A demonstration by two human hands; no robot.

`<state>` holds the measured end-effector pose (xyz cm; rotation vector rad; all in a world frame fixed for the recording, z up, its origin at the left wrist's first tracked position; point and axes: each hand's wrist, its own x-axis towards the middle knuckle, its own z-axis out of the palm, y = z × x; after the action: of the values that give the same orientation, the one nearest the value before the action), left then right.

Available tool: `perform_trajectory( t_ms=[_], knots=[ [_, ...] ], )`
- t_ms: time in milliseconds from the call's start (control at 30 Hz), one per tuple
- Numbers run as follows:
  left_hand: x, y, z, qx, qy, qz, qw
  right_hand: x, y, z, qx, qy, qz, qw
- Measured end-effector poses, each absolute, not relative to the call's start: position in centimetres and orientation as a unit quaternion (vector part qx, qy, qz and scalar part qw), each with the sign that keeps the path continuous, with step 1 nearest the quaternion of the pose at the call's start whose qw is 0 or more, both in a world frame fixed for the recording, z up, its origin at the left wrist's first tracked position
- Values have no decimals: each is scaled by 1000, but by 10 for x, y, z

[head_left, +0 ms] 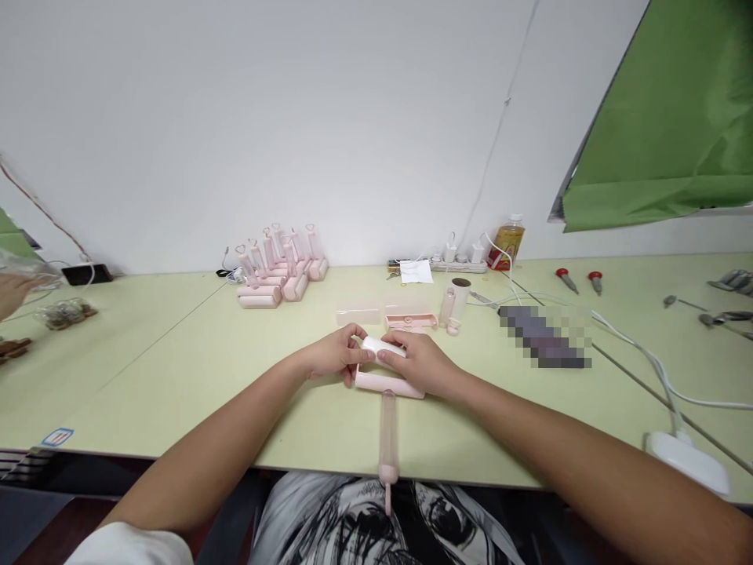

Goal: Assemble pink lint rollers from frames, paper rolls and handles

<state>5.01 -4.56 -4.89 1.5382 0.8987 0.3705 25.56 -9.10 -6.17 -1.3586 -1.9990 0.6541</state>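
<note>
Between my two hands is a white roll (382,346), apparently a lint roller's sticky roll. My left hand (336,353) grips its left end, fingers curled. On the right end, my right hand (420,362) is closed over it with thumb and fingers. Just below the roll lies a pink lint roller frame (388,383), and both hands are close around it. Its translucent pink handle (388,428) points toward my lap, past the table edge. Behind my hands sit an open pink roller case (412,321) and a clear pink cover (358,316).
Several pink lint rollers (282,275) stand grouped at the back left. A cardboard-cored roll (460,298) and another handle (447,308) are right of centre. Farther right are a drink bottle (507,242), a power strip (464,265), red-handled tools (595,281) and white cables. Another person's hand (15,294) shows at far left.
</note>
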Motion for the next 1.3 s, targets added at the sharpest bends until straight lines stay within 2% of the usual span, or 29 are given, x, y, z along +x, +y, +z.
perform_trajectory(
  t_ms=[400, 833, 1300],
  knots=[
    [32, -33, -35, 742, 350, 179, 544, 262, -86, -60, -487, -743, 251, 385],
    [33, -32, -35, 737, 345, 231, 534, 269, -83, -60, -466, -749, 271, 385],
    [32, -35, -34, 765, 339, 212, 505, 270, -84, -59, -439, -773, 267, 371]
  ],
)
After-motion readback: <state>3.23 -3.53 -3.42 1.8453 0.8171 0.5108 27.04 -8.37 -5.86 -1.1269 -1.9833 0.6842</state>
